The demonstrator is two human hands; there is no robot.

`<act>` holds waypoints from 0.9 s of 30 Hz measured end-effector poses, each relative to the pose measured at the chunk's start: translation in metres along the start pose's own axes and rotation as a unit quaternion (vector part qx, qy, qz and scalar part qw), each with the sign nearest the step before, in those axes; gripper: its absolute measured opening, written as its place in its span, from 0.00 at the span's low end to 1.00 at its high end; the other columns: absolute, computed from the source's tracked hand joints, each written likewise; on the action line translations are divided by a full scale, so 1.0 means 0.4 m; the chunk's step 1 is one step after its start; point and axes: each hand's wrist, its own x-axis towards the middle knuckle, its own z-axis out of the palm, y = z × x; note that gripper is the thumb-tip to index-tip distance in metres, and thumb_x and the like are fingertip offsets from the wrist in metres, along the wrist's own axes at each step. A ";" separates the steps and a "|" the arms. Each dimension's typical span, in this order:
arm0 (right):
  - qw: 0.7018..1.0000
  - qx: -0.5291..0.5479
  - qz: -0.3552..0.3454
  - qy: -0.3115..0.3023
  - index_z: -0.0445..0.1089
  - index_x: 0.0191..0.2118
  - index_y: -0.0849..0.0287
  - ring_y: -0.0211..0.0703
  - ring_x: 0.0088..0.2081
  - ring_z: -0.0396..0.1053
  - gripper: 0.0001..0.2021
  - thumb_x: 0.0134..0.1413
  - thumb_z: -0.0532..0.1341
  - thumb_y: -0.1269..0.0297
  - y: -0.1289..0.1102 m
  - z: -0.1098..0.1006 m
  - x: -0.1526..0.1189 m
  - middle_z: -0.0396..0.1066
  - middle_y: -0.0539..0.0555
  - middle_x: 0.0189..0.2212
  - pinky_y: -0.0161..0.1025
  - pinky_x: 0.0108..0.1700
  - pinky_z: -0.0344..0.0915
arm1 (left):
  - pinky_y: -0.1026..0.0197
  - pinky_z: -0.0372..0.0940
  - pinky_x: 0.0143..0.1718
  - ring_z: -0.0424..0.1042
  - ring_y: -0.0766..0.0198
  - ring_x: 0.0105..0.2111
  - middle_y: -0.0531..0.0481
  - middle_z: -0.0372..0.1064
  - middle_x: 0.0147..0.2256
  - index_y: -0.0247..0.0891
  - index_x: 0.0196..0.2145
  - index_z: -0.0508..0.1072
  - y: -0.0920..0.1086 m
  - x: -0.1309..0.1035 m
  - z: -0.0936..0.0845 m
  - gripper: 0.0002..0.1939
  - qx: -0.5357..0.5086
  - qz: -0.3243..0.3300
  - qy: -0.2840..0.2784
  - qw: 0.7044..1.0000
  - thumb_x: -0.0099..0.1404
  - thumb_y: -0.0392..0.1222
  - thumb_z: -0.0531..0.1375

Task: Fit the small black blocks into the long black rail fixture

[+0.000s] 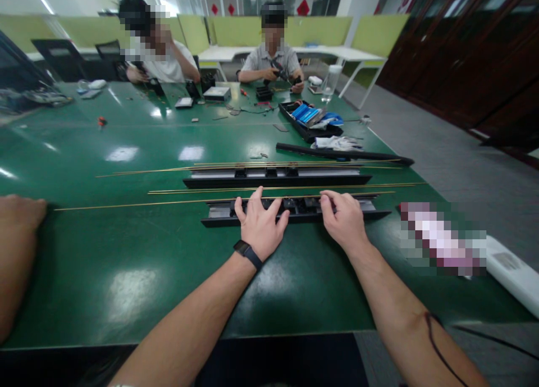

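- near rail point(304, 218) on the table point(126, 252), black blocks point(288, 204) already inside
- left hand point(261, 230) spread over it
- right hand point(345, 219) bunched there too (can't tell if gripping)
- seemingly unfinished: brass rods point(202, 191) lie behind

Both hands point(261, 228) at nearer black channel point(304, 217)

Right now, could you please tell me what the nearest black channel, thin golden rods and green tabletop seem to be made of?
Nearest black channel: perhaps coated metal, from its straight, thin edges and dark, even face; plastic is possible.
Thin golden rods: probably brass or similar metal, given their yellow sheen.
Green tabletop: smooth, glossy surface, shown by bright reflections; its material is unclear.
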 end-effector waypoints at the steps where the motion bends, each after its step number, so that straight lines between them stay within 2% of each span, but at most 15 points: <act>1: 1.000 -0.003 0.003 0.002 0.77 0.47 0.56 0.49 0.42 0.73 0.16 0.71 0.54 0.56 0.001 0.000 0.000 0.81 0.57 0.40 0.47 0.50 0.62 | 0.29 0.37 0.71 0.60 0.48 0.69 0.33 0.59 0.69 0.50 0.56 0.78 0.000 0.000 0.001 0.18 0.000 0.000 0.001 1.000 0.74 0.54 0.58; 13: 0.992 -0.046 0.109 0.033 0.77 0.42 0.57 0.52 0.41 0.71 0.17 0.69 0.52 0.57 0.025 -0.004 0.010 0.80 0.58 0.35 0.47 0.47 0.60 | 0.29 0.36 0.72 0.59 0.47 0.69 0.34 0.59 0.69 0.50 0.57 0.78 -0.001 0.001 0.001 0.19 -0.001 0.000 -0.002 1.000 0.74 0.55 0.58; 21: 0.991 -0.072 0.108 0.036 0.79 0.41 0.57 0.52 0.38 0.70 0.18 0.67 0.52 0.56 0.023 -0.008 0.011 0.78 0.59 0.32 0.46 0.44 0.59 | 0.29 0.38 0.71 0.59 0.49 0.69 0.35 0.60 0.68 0.52 0.56 0.78 -0.001 0.000 -0.002 0.18 0.003 -0.003 0.001 1.000 0.74 0.56 0.58; 27: 0.988 -0.116 0.101 0.018 0.80 0.42 0.59 0.54 0.37 0.70 0.25 0.66 0.49 0.51 0.039 -0.003 0.018 0.77 0.62 0.32 0.47 0.40 0.59 | 0.30 0.40 0.71 0.58 0.50 0.69 0.36 0.59 0.68 0.54 0.57 0.76 -0.004 0.001 0.003 0.19 0.012 -0.005 -0.002 1.000 0.74 0.58 0.57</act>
